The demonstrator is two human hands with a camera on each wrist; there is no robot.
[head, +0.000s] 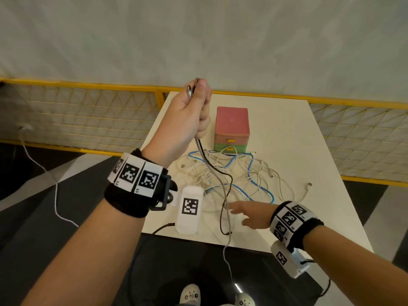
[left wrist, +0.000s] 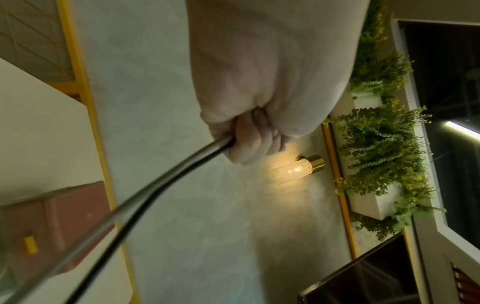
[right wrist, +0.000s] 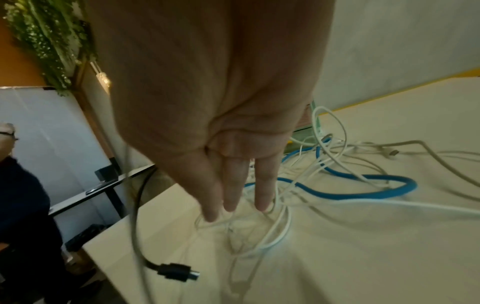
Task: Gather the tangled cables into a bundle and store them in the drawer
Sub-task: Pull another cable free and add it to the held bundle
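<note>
My left hand [head: 194, 107] is raised above the table, gripping a black cable [head: 223, 173] and a grey cable [head: 228, 217] near their plug ends; both hang down from the fist [left wrist: 246, 142]. The black plug [right wrist: 179, 271] dangles at the table's near edge. My right hand [head: 247, 214] is open with straight fingers [right wrist: 233, 197], low over the near side of the tangle of white cables [head: 220, 173] and a blue cable [right wrist: 350, 187]. A small drawer unit [head: 231, 129] with pink and green drawers and yellow handles stands behind the tangle, both drawers pushed in.
The white table [head: 309, 151] stands against a yellow-framed mesh railing [head: 88, 120]. A loose white plug [head: 309, 184] lies at the right of the tangle. My feet [head: 191, 294] show below the near edge. Another person [right wrist: 23, 195] sits off to the left.
</note>
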